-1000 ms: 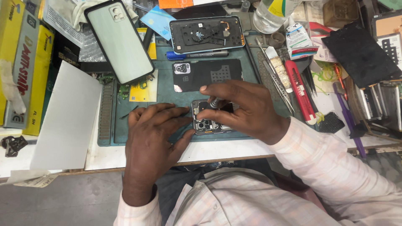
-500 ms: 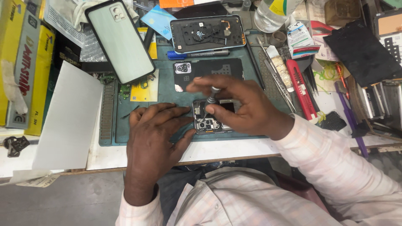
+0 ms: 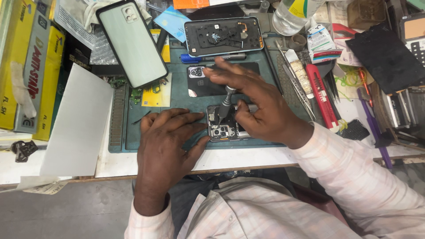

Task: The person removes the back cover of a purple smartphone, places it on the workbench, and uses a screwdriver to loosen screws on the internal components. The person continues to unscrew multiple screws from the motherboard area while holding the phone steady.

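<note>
An opened phone with its circuit board and camera modules showing lies on a green work mat. My left hand lies flat on the mat and steadies the phone's left edge. My right hand holds a small screwdriver upright, tip on the board, with the forefinger stretched out over it. Most of the phone's right half is hidden under my right hand.
A dark back cover, a blue pen and another opened phone shell lie further back. A phone with a pale green back leans at the left. Tweezers, a red cutter, a bottle and yellow boxes crowd the bench.
My right hand has lifted off the phone and now stands the screwdriver upright on the board, forefinger stretched out. My left hand has stayed in place.
</note>
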